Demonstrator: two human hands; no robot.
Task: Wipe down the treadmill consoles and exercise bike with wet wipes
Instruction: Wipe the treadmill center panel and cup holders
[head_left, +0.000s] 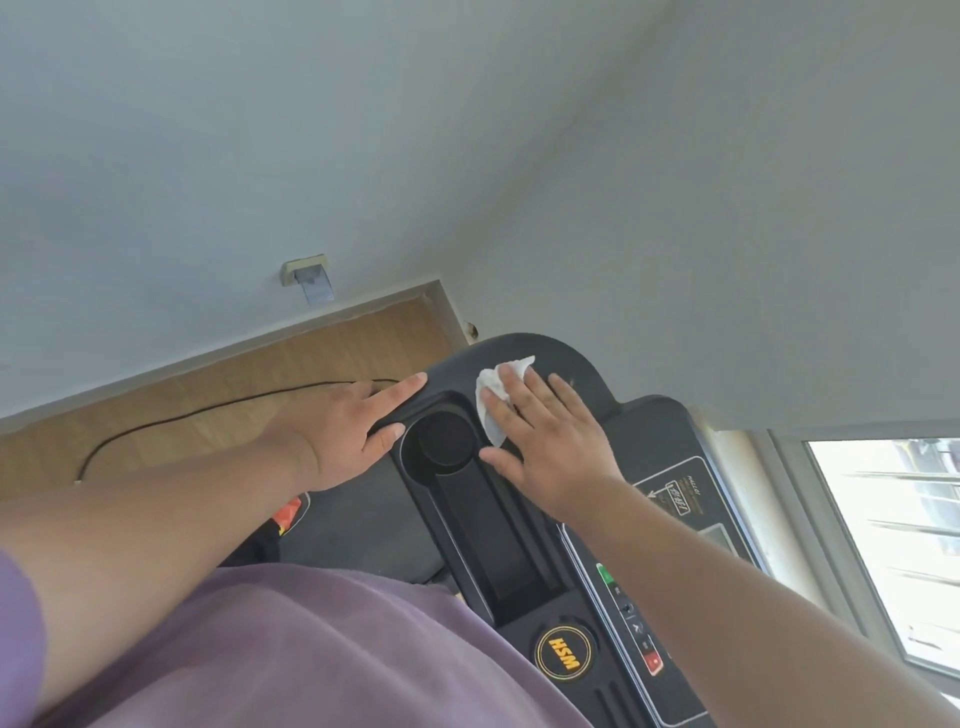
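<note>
The black treadmill console (524, 551) runs from the middle of the view to the bottom right, with a round cup holder (447, 439) and a yellow logo badge (563, 652). My right hand (545, 441) lies flat with straight fingers on a white wet wipe (493, 395), pressing it onto the console's top corner. My left hand (348, 431) rests on the console's left edge beside the cup holder, fingers straight, holding nothing.
Coloured buttons (628, 618) and a display panel (691, 509) lie along the console's right side. A window (893, 545) is at the right. A wooden floor (260, 384) with a black cable (208, 410) lies left. The treadmill belt (353, 525) shows below.
</note>
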